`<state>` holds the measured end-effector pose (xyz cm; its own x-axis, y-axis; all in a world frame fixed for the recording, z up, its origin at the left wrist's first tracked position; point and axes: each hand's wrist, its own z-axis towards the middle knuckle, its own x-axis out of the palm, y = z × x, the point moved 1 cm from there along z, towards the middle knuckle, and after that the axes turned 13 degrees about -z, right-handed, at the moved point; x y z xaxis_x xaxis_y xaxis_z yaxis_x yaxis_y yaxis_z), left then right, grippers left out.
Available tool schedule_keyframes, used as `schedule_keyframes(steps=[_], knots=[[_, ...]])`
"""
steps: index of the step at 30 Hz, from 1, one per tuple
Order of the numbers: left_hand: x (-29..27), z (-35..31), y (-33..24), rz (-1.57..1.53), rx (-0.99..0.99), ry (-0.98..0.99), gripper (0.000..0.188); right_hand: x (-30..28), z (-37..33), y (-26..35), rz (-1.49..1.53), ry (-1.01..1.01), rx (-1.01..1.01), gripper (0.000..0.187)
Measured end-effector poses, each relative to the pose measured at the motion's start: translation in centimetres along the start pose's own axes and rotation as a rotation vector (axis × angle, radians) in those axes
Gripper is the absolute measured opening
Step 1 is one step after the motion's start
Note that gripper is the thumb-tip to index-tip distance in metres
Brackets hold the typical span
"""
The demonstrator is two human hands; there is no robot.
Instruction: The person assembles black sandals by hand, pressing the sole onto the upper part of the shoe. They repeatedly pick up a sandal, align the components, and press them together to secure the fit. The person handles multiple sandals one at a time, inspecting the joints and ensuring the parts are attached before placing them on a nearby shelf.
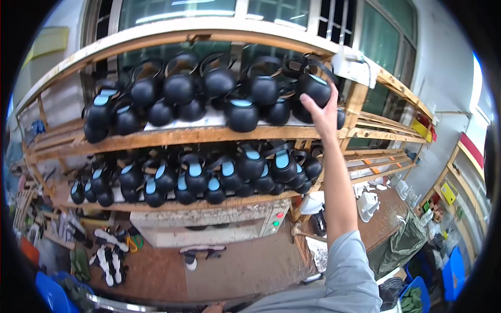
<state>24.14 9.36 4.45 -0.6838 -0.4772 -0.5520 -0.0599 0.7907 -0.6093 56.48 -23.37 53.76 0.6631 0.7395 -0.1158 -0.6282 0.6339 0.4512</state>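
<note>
My right hand [324, 112] reaches up to the right end of the upper rack shelf. Its thumb and fingers are closed around a black round-toed shoe [311, 89] with a light-blue patch and a strap. Several more such shoes [219, 82] stand to its left on that shelf, some stacked on others. Underneath, another shelf carries a crowded row of black shoes [230, 177] with light-blue insoles showing. At the bottom edge only a sliver of my left hand [214, 309] shows, its fingers hidden.
The wooden rack [198, 140] spans the view. Below it sits a pale machine [209, 229] with red and green buttons. White-and-black sandals [109, 265] lie on the brown surface at left. Blue bins [454, 271] and a dark green sheet [404, 242] are at right.
</note>
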Motion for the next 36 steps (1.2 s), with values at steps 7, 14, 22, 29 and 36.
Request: schedule_keyframes(steps=[7, 14, 22, 29, 36], knots=[[3.3, -2.6, 1.0, -0.275, 0.031, -0.396, 0.044, 1.5, 2.5, -2.1, -0.78, -0.024, -0.225, 0.056], [-0.1, -5.0, 5.5, -0.464, -0.233, -0.571, 0.055, 6.6, -22.9, 6.7, -0.138, 0.223, -0.246, 0.019], [-19.5, -2.7, 21.6, -1.191, -0.214, -1.533, 0.05, 13.4, -50.9, 10.4, 0.354, 1.884, 0.091, 0.034], [-32.8, 0.0, 38.5, -1.085, -0.859, -1.658, 0.052, 12.4, -54.8, 11.9, 0.299, 1.865, -0.083, 0.035], [-34.3, 1.0, 38.9, -0.968, -0.767, -1.93, 0.029, 11.2, -55.5, 9.9, 0.153, 1.787, 0.281, 0.028]])
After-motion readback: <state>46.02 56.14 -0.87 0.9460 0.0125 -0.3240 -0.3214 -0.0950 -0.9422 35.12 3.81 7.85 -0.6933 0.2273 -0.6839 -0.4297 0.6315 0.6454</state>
